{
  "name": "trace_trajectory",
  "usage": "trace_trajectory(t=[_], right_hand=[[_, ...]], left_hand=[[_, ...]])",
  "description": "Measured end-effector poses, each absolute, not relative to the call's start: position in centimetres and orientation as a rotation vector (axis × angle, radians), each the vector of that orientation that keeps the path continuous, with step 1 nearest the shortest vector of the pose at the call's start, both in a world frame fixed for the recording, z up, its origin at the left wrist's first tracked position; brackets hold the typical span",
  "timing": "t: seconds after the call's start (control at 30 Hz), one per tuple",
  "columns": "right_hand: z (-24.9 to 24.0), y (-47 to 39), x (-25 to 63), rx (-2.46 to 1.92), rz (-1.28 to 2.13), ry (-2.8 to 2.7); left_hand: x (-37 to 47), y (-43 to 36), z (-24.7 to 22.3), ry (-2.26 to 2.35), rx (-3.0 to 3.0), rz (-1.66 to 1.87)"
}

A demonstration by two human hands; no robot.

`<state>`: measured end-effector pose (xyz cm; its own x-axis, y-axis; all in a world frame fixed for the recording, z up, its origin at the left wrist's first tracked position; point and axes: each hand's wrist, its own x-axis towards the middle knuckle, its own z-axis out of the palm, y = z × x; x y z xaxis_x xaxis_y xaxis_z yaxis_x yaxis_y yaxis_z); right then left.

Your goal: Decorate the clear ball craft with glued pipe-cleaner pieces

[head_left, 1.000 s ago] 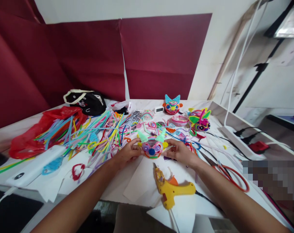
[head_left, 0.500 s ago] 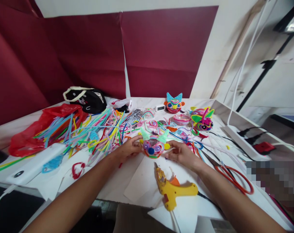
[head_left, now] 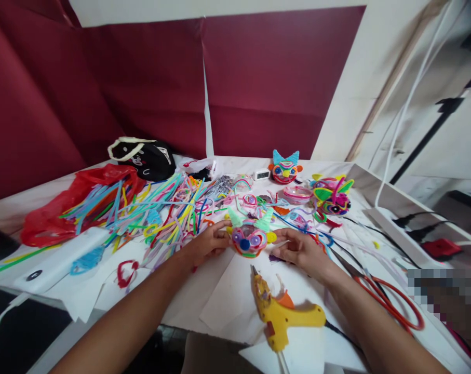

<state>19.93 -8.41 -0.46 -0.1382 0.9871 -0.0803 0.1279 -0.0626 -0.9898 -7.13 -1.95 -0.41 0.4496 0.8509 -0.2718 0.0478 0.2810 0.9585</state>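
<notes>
- Behind everything, a maroon backing sheet (head_left: 258, 83) covers much of the wall.
- My white table (head_left: 219, 306) carries the craft clutter, with a loose heap of coloured pipe cleaners (head_left: 173, 213) spread on the left, some lying in a crumpled red plastic bag (head_left: 44, 218).
- A black bag (head_left: 153, 162) with cream handles sits at the back left.
- White power strips lie either side: one (head_left: 66, 259) at the left, the other (head_left: 406, 234) at the right with plugs in it.
- The yellow glue gun (head_left: 284, 317) lies just in front of my work, nozzle pointing away from me.
- Orange-handled scissors (head_left: 391, 301) rest by my right forearm.
- My left hand (head_left: 209, 243) has its fingers curled mostly closed at the left side of the face, holding that edge.
- My right hand (head_left: 297, 249) has thumb and fingers bent partway in, holding the opposite edge beside the yellow ear; how firmly I cannot tell.
- The pipe-cleaner animal face (head_left: 254, 248) is between my hands near the table's middle, facing me, with mint horns, purple-and-pink eyes and a blue nose.
- Farther back stand a blue-horned face (head_left: 284, 169) and a small white digital clock (head_left: 261, 175).
</notes>
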Motion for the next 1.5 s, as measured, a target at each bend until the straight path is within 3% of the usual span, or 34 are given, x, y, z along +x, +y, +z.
trace_trajectory(t=[1.5], right_hand=[[-1.1,-8.7,19.2,-1.282,1.103,-1.545]], left_hand=[[-6.7,-2.3,-0.8,0.956,1.286,0.633]])
